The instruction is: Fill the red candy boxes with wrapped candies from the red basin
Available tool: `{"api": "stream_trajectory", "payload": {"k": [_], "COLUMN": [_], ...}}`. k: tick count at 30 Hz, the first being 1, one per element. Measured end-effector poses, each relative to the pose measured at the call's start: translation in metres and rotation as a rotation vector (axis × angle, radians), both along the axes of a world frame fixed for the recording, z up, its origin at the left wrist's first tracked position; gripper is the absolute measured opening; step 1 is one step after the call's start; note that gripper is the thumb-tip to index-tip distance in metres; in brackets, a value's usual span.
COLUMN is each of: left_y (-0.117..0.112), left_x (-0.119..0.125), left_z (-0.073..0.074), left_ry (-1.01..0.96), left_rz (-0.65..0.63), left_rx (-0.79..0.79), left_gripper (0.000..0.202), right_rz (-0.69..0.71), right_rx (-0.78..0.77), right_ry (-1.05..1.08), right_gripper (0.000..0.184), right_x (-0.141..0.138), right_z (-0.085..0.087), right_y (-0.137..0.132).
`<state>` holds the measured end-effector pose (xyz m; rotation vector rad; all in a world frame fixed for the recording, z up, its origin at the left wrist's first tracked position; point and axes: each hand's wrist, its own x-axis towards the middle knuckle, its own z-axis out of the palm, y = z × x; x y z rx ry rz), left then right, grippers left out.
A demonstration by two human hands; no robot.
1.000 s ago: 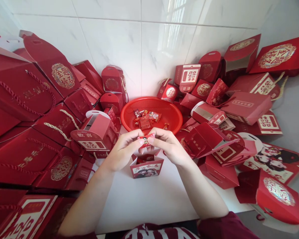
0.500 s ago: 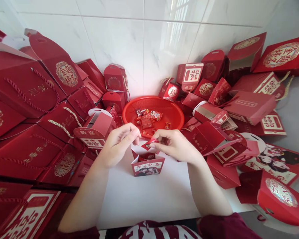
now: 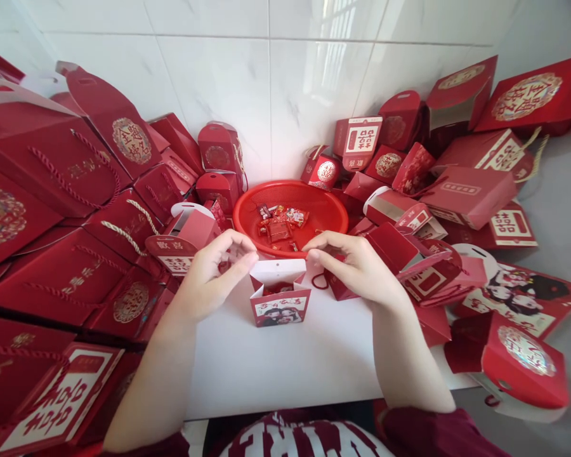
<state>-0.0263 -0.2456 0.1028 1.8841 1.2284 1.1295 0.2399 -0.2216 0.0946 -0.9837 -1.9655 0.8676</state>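
Observation:
On the white tabletop stands a small red gift box [image 3: 280, 312], upright with its top open and its white-lined flap raised at the back. Its front carries a printed picture, and some red-wrapped candy [image 3: 276, 289] shows inside. My left hand [image 3: 221, 270] hovers by the flap's left corner, fingers curved, thumb slightly apart, holding nothing I can see. At the flap's right corner is my right hand [image 3: 349, 263], also curved with a small gap at the fingertips. Whether either touches the flap I cannot tell. Just behind, a red plastic basket [image 3: 333, 209] holds several wrapped candies [image 3: 280, 228].
Red gift boxes [image 3: 71, 266] with rope handles are heaped along the left. More red boxes [image 3: 476, 197] lie piled on the right, some with lids open. A small red box [image 3: 340, 285] lies beside my right hand. A white tiled wall [image 3: 219, 76] rises behind.
The red candy packet has left my right hand. My hands have moved apart to either side of the box flap, which stands higher and shows its white inner face.

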Motion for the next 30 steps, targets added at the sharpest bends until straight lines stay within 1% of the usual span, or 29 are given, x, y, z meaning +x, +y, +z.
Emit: {"api": "stream_trajectory", "payload": {"k": [1, 2, 4, 5, 7, 9, 10, 11, 13, 15, 17, 19, 22, 26, 27, 30], "left_y": [0.000, 0.001, 0.004, 0.006, 0.009, 0.010, 0.009, 0.008, 0.006, 0.005, 0.006, 0.007, 0.009, 0.008, 0.007, 0.006], "left_x": [-0.002, -0.005, -0.010, -0.012, -0.015, -0.018, -0.018, -0.019, -0.020, -0.021, -0.020, -0.019, -0.017, -0.018, -0.018, -0.019], "left_z": [-0.008, -0.017, -0.038, -0.049, -0.069, -0.085, -0.091, -0.097, -0.106, -0.113, -0.119, -0.123, -0.126, -0.122, -0.121, -0.119], "left_ry": [0.013, 0.026, 0.034, -0.010, -0.153, -0.266, -0.308, -0.336, -0.361, -0.348, -0.316, -0.289, -0.300, -0.311, -0.301, -0.255], "left_rz": [-0.009, -0.020, -0.081, -0.147, -0.260, -0.294, -0.290, -0.278, -0.240, -0.175, -0.102, -0.058, -0.077, -0.189, -0.206, -0.211], "left_rx": [0.004, 0.010, -0.008, -0.036, -0.112, -0.201, -0.230, -0.250, -0.260, -0.256, -0.244, -0.218, -0.158, -0.101, -0.096, -0.091], "left_gripper": [0.022, 0.031, 0.054, 0.062, 0.074, 0.082, 0.084, 0.084, 0.076, 0.058, 0.037, 0.026, 0.022, 0.019, 0.019, 0.019], "right_rz": [0.003, 0.012, 0.042, 0.060, 0.104, 0.145, 0.164, 0.179, 0.192, 0.180, 0.156, 0.137, 0.123, 0.152, 0.164, 0.152], "right_rx": [-0.026, -0.042, -0.051, -0.064, -0.124, -0.208, -0.248, -0.278, -0.305, -0.281, -0.234, -0.171, -0.088, -0.023, -0.007, 0.004], "right_ry": [0.042, 0.077, 0.123, 0.133, 0.168, 0.240, 0.290, 0.342, 0.429, 0.476, 0.486, 0.473, 0.412, 0.349, 0.345, 0.359], "right_gripper": [0.020, 0.025, 0.048, 0.061, 0.078, 0.087, 0.087, 0.083, 0.064, 0.046, 0.037, 0.031, 0.023, 0.017, 0.017, 0.015], "right_x": [0.002, 0.004, 0.004, 0.003, -0.002, -0.008, -0.011, -0.014, -0.019, -0.022, -0.023, -0.024, -0.025, -0.025, -0.024, -0.026], "right_z": [-0.007, -0.015, -0.035, -0.046, -0.068, -0.087, -0.095, -0.103, -0.115, -0.124, -0.130, -0.132, -0.131, -0.126, -0.125, -0.126], "right_y": [-0.001, -0.002, -0.002, -0.002, -0.001, 0.000, 0.000, 0.000, 0.000, -0.002, -0.004, -0.007, -0.008, -0.006, -0.005, -0.005]}}
